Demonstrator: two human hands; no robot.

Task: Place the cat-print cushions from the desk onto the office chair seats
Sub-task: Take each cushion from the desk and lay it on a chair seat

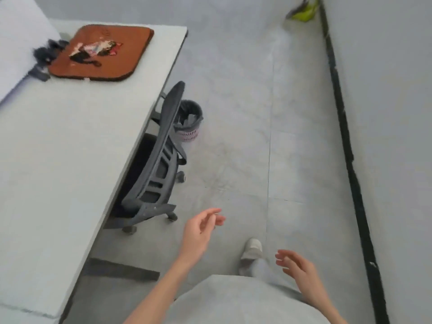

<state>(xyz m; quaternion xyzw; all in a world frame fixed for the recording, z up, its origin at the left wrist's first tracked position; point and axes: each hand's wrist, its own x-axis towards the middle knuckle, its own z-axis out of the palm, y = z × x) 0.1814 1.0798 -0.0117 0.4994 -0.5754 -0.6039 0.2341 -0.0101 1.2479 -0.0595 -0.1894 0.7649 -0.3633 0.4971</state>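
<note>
A brown cat-print cushion (102, 52) lies flat on the far end of the grey desk (58, 146). A dark office chair (154, 160) is pushed under the desk's right edge, its backrest facing me and its seat hidden beneath the desktop. My left hand (201, 228) hovers over the floor just right of the chair's base, fingers relaxed and holding nothing. My right hand (297, 267) hangs lower right near my leg, fingers loosely spread, also holding nothing.
A small bin (189, 122) with a black liner stands on the floor behind the chair. A dark tangle of straps or cables (46, 54) lies beside the cushion. A black strip (346, 146) runs along the floor at the right. My shoe (252, 249) is on the grey floor.
</note>
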